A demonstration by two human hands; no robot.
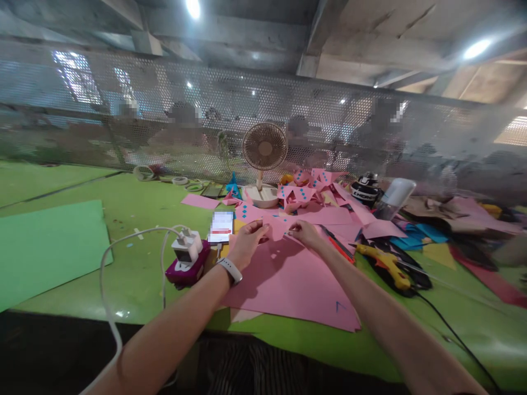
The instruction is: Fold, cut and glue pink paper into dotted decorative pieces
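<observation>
Head view: left hand (248, 240) pinches small pink paper piece (277, 229), presumably steadying it; right hand (305, 233), fingertips together, at its edge.

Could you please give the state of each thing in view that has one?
Small pink paper piece: held by left hand
Rectangular smartphone: screen lit, cable attached
Purple power strip: white adapters plugged in
Round beige desk fan: upright; spinning unclear
Yellow plastic glue gun: lying down, unheld
White ceiling light: on
</observation>
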